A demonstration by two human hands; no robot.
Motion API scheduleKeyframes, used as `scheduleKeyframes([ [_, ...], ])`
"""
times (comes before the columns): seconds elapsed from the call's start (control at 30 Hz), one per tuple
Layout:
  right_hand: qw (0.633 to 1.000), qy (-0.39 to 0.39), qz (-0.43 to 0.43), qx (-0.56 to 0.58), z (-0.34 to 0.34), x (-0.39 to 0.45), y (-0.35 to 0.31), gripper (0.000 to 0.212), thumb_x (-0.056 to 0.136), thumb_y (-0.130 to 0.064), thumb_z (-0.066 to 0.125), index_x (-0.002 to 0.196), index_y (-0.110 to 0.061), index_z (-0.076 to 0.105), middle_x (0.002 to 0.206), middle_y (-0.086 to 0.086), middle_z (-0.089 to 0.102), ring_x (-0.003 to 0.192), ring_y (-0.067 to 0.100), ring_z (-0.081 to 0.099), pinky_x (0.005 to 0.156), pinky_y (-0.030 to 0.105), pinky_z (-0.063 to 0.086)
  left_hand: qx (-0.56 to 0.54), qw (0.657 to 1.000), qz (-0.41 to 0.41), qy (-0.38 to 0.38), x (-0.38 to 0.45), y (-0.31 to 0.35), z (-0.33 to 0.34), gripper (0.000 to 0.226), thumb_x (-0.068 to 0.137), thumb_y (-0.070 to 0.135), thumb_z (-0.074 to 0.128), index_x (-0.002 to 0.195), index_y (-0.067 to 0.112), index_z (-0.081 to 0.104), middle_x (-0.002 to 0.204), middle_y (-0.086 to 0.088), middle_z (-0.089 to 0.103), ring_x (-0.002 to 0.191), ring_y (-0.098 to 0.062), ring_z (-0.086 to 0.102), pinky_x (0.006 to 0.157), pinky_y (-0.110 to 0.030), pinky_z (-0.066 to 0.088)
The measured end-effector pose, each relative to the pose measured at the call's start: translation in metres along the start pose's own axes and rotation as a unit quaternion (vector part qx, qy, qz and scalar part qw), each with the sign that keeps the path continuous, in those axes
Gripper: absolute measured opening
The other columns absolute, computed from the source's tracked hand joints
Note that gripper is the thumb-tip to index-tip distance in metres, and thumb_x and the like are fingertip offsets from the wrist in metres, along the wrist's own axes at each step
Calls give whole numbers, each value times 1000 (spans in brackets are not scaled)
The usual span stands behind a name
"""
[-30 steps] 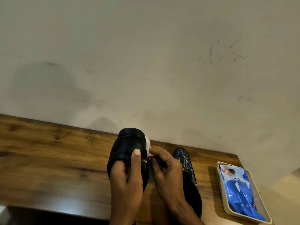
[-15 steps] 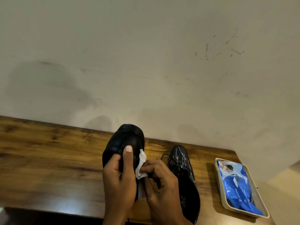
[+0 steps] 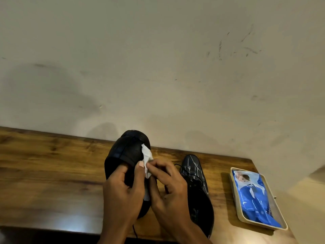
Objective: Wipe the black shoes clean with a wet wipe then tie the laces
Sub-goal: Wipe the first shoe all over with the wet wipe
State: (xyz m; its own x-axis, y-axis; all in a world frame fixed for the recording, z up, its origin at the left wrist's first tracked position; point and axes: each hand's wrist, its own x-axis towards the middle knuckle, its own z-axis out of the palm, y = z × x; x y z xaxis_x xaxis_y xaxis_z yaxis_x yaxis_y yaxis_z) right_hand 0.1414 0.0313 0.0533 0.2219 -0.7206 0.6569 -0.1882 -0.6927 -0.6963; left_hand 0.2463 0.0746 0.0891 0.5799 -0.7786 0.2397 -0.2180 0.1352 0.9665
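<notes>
Left hand (image 3: 123, 191) is gripping the held shoe (image 3: 126, 155) up off the table (image 3: 44, 164), fingers curled round its side, thumb lying along the upper. Right hand (image 3: 168, 184) is pinching the wet wipe (image 3: 146, 155) against the shoe's right flank, fingertips bunched on the tissue — the wipe is crumpled, so only a small patch is contacting leather. Second shoe (image 3: 197, 187) is lying flat on the table just right of the hands, laces loose. Wipe pack (image 3: 253, 196) is sitting in a tray (image 3: 233, 196) further right.

Risks, as I'm judging them: the bunched wipe is skipping areas; the one-handed hold is letting the shoe twist under pressure; the lace dangling at the bottom edge is snagging — or dragging dirt.
</notes>
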Motion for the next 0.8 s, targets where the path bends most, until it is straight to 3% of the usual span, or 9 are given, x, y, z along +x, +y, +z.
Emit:
scheduleKeyframes([
  [0.17, 999, -15, 45, -10, 3, -16, 8, 37, 94, -9, 62, 127, -25, 68, 122, -14, 61, 117, 18, 61, 90, 38, 55, 71, 997, 39, -22, 1, -6, -2, 9, 95, 22, 59, 87, 21, 65, 64, 4, 64, 59, -5, 64, 46, -10, 45],
  [0.33, 979, 12, 175, 108, 11, -6, 3, 34, 95, -7, 63, 121, -26, 73, 114, -11, 66, 112, 19, 64, 92, 43, 56, 101, 993, 68, -6, -1, -8, -1, 20, 95, 33, 51, 97, 19, 65, 67, 6, 62, 65, -3, 63, 48, -6, 40],
  [0.43, 975, 18, 167, 148, 13, 17, -9, 33, 95, -2, 64, 120, -21, 74, 114, -9, 67, 112, 19, 65, 92, 41, 57, 83, 995, 55, 17, -5, -9, 1, 34, 93, 41, 47, 110, 19, 67, 82, 4, 68, 73, -8, 66, 55, -11, 45],
  [0.63, 993, -6, 105, 47, 11, 37, -3, 35, 97, -7, 59, 128, -19, 70, 114, -9, 62, 110, 13, 62, 88, 31, 56, -18, 1000, -21, 15, -10, -8, 7, 34, 90, 44, 47, 105, 20, 65, 67, -1, 65, 55, -11, 61, 49, -31, 51],
  [0.73, 992, -25, 124, -2, 5, 29, 14, 32, 97, -8, 61, 124, -23, 71, 112, -12, 63, 107, 8, 62, 86, 30, 56, -35, 998, -37, 20, -9, -9, 5, 25, 94, 38, 49, 100, 21, 65, 62, 2, 62, 51, -4, 57, 47, -15, 44],
  [0.8, 990, -41, 133, -29, 0, 25, 21, 33, 97, -7, 63, 121, -28, 72, 109, -16, 64, 104, 6, 62, 85, 31, 56, -31, 999, -39, 14, -7, -9, 1, 16, 97, 31, 51, 96, 23, 65, 55, 3, 58, 45, -4, 51, 42, -14, 39],
])
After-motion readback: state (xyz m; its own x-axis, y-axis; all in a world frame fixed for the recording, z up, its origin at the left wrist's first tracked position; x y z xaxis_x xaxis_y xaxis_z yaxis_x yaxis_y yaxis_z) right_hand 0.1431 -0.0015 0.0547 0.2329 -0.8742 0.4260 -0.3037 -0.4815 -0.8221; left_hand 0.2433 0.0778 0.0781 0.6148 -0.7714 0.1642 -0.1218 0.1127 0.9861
